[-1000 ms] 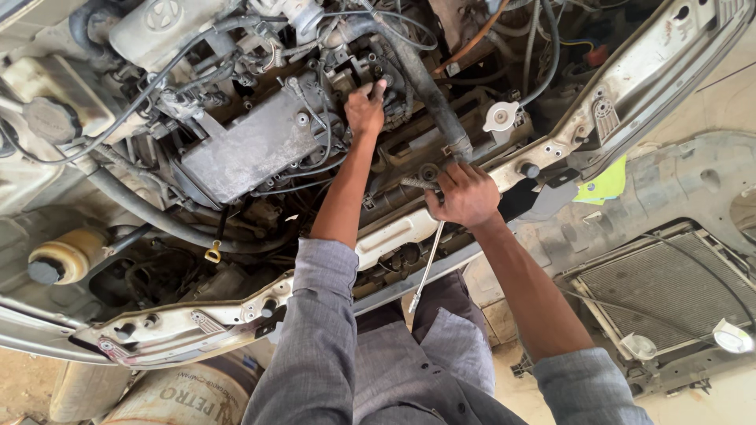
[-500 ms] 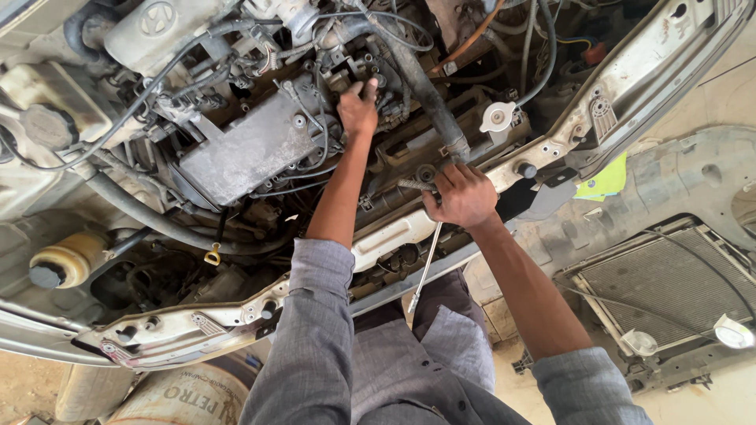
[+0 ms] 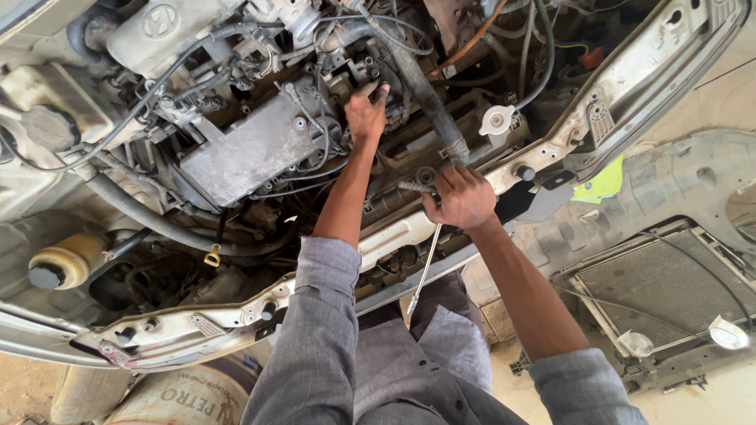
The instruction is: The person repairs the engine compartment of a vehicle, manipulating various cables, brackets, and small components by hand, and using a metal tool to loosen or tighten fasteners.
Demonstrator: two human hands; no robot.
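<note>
I lean over an open car engine bay. My left hand [image 3: 366,114] reaches deep into the engine, and its fingertips are buried among wires and fittings beside a thick black hose [image 3: 425,94]. My right hand [image 3: 463,198] rests on the white front crossmember [image 3: 394,232], shut on a metal tool [image 3: 425,264]. The tool's knurled end pokes out left of the fist and its long thin shaft hangs down over the crossmember. A grey flat engine cover [image 3: 252,149] lies left of my left hand.
A white round cap [image 3: 498,120] sits right of the hose. A yellowish reservoir [image 3: 67,264] and a yellow dipstick loop [image 3: 212,256] are at lower left. A removed radiator [image 3: 661,283] lies on the floor at right, and a drum [image 3: 181,397] stands below.
My left hand has pushed a little further up into the engine. My right hand keeps its grip on the tool at the same spot on the crossmember.
</note>
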